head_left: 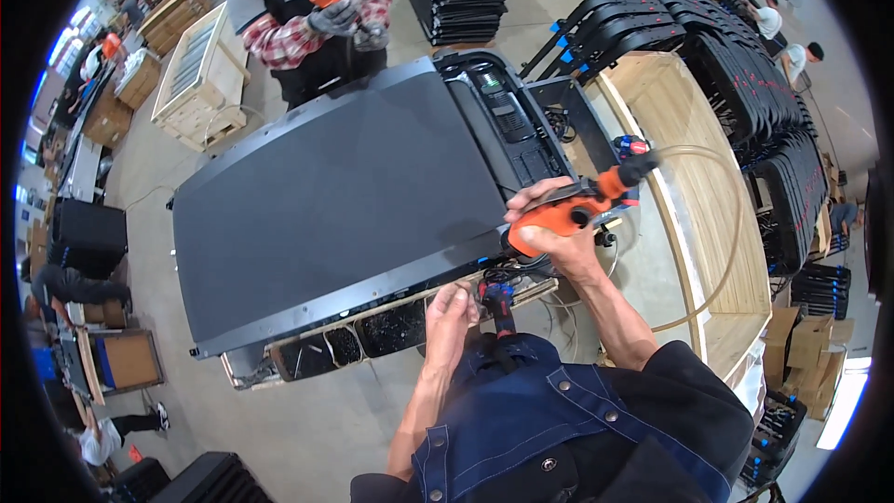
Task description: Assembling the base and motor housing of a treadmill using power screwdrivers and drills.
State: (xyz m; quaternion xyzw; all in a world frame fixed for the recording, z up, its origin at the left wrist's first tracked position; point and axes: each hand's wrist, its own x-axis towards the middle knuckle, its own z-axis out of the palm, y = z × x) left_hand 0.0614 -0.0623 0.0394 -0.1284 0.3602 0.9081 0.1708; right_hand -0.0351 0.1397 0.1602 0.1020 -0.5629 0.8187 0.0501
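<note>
My right hand (570,240) grips an orange and black power drill (549,216), its dark end pointing to the far right. Fingertips pressed together, my left hand (450,317) is closed just off the near edge of a treadmill (345,196); whatever it pinches is too small to make out. The treadmill lies flat with its dark belt up and its console (503,107) folded at the right end. Between my hands, close to my body, is a red and blue cordless driver (498,303).
A co-worker (312,28) in gloves holds a similar orange tool across the treadmill. A wooden crate (689,121) stands at the right, with a clear hose (736,242) looping over it. Black frames (745,65) are stacked behind it. Another wooden crate (200,74) stands far left.
</note>
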